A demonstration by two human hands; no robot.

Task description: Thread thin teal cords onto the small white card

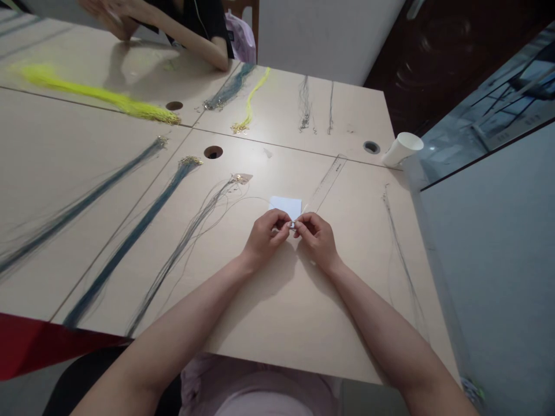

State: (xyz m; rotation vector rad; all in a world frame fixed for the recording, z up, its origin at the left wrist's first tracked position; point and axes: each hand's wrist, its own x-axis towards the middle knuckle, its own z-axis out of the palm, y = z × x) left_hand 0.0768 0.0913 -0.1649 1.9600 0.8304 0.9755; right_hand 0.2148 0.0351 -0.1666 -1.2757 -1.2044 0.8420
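My left hand [267, 236] and my right hand [317, 238] meet at the middle of the table, fingertips pinched around a tiny dark hook [293, 224]. A thin line arcs from my left fingers toward a bundle of grey lines [191, 225] with hooks on a small brown card at its upper end. Just beyond my fingers lies a white card [286, 204], partly covered by them. A clear ruler [329, 179] lies slanted behind my right hand.
Blue-green line bundles [139, 231] lie at the left, yellow bundles [99, 98] farther back. A white cup [402, 149] stands at the right edge near a cable hole [372, 147]. Thin lines [401, 248] lie at right. Across the table are a person's arms [182, 34].
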